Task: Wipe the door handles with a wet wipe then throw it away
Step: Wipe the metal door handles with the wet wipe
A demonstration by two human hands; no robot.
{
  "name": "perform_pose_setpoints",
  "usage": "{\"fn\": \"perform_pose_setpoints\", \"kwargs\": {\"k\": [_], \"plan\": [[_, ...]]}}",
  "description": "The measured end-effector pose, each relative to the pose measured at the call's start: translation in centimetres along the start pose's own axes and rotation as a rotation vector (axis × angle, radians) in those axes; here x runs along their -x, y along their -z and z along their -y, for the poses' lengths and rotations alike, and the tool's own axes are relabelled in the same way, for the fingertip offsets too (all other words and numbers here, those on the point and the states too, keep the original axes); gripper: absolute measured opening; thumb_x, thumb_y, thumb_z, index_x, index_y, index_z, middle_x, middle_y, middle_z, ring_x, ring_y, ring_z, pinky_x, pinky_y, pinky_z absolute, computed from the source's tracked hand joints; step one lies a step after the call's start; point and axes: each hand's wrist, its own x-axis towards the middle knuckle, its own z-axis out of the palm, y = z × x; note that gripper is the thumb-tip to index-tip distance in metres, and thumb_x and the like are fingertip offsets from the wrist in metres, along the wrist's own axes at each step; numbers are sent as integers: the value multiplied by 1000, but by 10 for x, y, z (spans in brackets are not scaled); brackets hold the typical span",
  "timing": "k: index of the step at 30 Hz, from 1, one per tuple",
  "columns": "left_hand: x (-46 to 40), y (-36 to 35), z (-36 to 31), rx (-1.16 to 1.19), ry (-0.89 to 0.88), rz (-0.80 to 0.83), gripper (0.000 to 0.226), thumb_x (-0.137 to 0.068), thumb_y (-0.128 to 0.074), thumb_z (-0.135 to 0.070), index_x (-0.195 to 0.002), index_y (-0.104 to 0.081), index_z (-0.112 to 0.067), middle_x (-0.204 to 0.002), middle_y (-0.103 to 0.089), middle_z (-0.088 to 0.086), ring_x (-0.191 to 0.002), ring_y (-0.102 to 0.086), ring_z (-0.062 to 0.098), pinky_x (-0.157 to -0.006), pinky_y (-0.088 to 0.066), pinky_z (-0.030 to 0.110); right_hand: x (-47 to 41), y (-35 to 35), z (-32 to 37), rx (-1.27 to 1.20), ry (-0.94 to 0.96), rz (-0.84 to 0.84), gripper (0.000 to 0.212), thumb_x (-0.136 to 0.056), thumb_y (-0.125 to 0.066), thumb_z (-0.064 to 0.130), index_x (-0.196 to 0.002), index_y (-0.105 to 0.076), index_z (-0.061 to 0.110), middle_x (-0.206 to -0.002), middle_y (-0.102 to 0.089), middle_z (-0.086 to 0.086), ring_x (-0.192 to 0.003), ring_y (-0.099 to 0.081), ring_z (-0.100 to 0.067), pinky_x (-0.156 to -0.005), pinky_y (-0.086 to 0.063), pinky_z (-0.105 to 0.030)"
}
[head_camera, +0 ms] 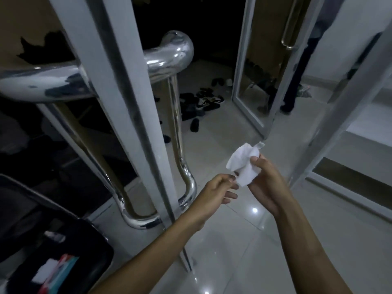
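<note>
A crumpled white wet wipe is held in front of me, low and right of the door edge. My right hand grips it from the right, and my left hand pinches its lower corner with the fingertips. A long chrome door handle runs down the outer side of the white-framed glass door, just left of my hands. Its twin chrome handle sits on the near side of the same door, at the left.
A second glass door with its own bar handle stands open ahead on the right. Several dark shoes lie on the tiled floor beyond. A black chair seat with a wipes pack is at the lower left.
</note>
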Motion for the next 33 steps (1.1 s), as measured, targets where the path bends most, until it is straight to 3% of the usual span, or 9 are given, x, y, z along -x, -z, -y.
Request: {"fn": "perform_pose_setpoints", "kwargs": {"k": [5, 11, 14, 18, 21, 24, 28, 31, 33], "plan": [[-16, 6, -10, -17, 9, -123, 25, -101, -42, -23, -114, -62, -18, -106, -66, -3, -94, -66, 12, -93, -50, 31, -51, 4, 0, -118, -56, 98, 20, -95, -50, 24, -112, -48, 13, -100, -52, -9, -92, -50, -23, -76, -43, -37], [-29, -2, -9, 9, 35, -326, 25, -100, -42, -20, -109, -66, -20, -107, -68, -5, -92, -66, 8, -89, -49, 26, -88, 12, 0, -93, -163, 246, 10, -97, -46, 19, -95, -56, 19, -96, -54, -1, -93, -52, -20, -85, -50, -40], [-32, -10, -6, 3, 67, -452, 26, -100, -42, -20, -100, -66, -29, -104, -68, -9, -91, -67, 7, -84, -49, 22, -97, 25, 0, -50, -260, 222, 19, -98, -47, 13, -110, -60, 21, -110, -59, -2, -103, -58, -20, -91, -53, -43], [-24, -25, 0, 13, 109, -613, 27, -100, -43, -16, -101, -66, -28, -107, -68, -6, -91, -66, 8, -85, -48, 24, -107, 33, 1, 129, -325, 293, 23, -99, -48, 11, -117, -60, 20, -116, -64, -7, -109, -62, -24, -86, -54, -38], [-12, -37, 4, 27, 117, -733, 26, -101, -42, -10, -108, -67, -13, -108, -67, 2, -84, -65, -1, -80, -48, 14, -114, 28, -1, 391, -286, 500, 19, -99, -49, 11, -113, -61, 14, -101, -67, -7, -98, -63, -22, -87, -55, -38], [4, -42, 20, 66, 155, -844, 26, -100, -42, -8, -107, -68, -8, -105, -67, 0, -76, -63, -10, -72, -46, 7, -117, 13, -12, 591, -189, 681, 15, -99, -52, 15, -105, -64, 19, -93, -68, -4, -89, -64, -16, -84, -54, -35], [24, -46, 40, 110, 220, -990, 26, -98, -45, -12, -101, -70, -19, -101, -70, -13, -83, -65, -5, -77, -47, 10, -118, -8, -28, 791, 107, 933, 18, -98, -55, 11, -101, -64, 26, -84, -65, 19, -81, -60, 9, -73, -44, -9], [34, -47, 53, 51, 175, -1147, 30, -96, -50, -9, -96, -71, -30, -98, -69, -22, -89, -64, -5, -84, -47, 17, -122, -20, -45, 959, 507, 1146, 18, -99, -53, 11, -108, -68, 13, -94, -63, 10, -89, -61, 1, -78, -48, -13], [36, -52, 60, 6, 157, -1233, 29, -95, -52, -9, -100, -69, -33, -102, -67, -28, -95, -61, -8, -87, -47, 16, -123, -23, -59, 1082, 782, 1253, 29, -90, -57, 12, -117, -68, 16, -97, -64, 4, -84, -61, -8, -71, -51, -20]]}}
